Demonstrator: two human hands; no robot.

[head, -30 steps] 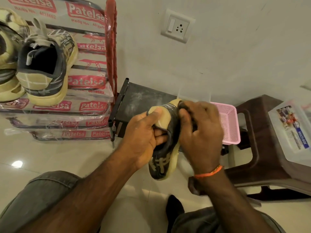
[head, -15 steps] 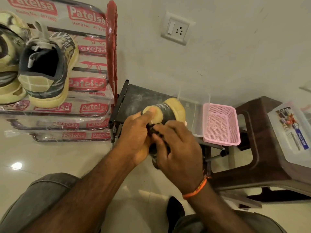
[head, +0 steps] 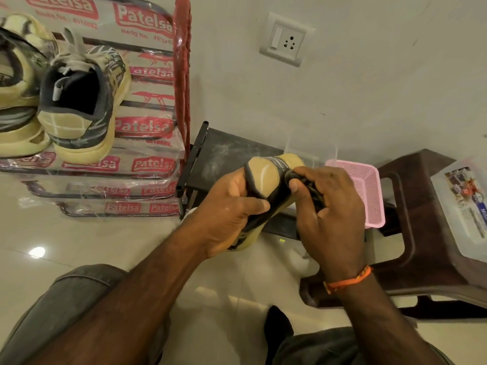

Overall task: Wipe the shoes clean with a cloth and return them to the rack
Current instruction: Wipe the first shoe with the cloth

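Between the knees, above the pale tiled floor, the left hand curls its fingers and thumb round a tan-and-dark-grey sneaker, heel uppermost. The right hand pinches a dark crumpled cloth against the shoe's side near the heel. Behind them stands a low black stand with a pink mesh plastic basket. Further left, a matching sneaker sits on the plastic-wrapped metal rack. A brown plastic stool is at right.
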